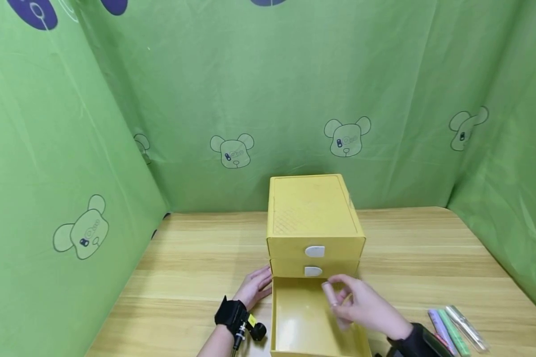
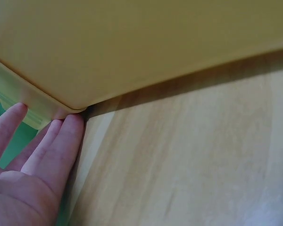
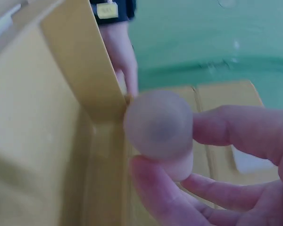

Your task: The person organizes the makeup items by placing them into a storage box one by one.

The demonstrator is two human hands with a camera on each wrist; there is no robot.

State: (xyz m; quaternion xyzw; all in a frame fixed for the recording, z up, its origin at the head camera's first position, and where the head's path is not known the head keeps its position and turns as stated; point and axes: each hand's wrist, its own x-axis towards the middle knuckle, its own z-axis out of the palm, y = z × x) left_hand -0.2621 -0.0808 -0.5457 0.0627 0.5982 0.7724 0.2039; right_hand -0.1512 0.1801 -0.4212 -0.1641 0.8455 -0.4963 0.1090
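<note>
While a green curtain (image 1: 268, 89) printed with round-eared heads is hanging before us, we are working over a wood-grain table (image 1: 196, 248). A yellow cabinet (image 1: 312, 208) is standing on it, its bottom drawer (image 1: 299, 312) sticking out towards us. Our right hand (image 1: 362, 305) is hovering over that drawer with its fingers bent in a pinch. Our left hand (image 1: 253, 288) is touching the cabinet's left side, low down, with extended fingers, grasping nothing. Slim purple, green and clear sticks (image 1: 453, 329) are lying together on the table, near our right wrist. Two white tabs (image 1: 314, 251) are showing on the upper drawer fronts, one above the other. Between right thumb and fingers, we are holding a pale, round-ended piece (image 3: 158, 125) above the open drawer.
</note>
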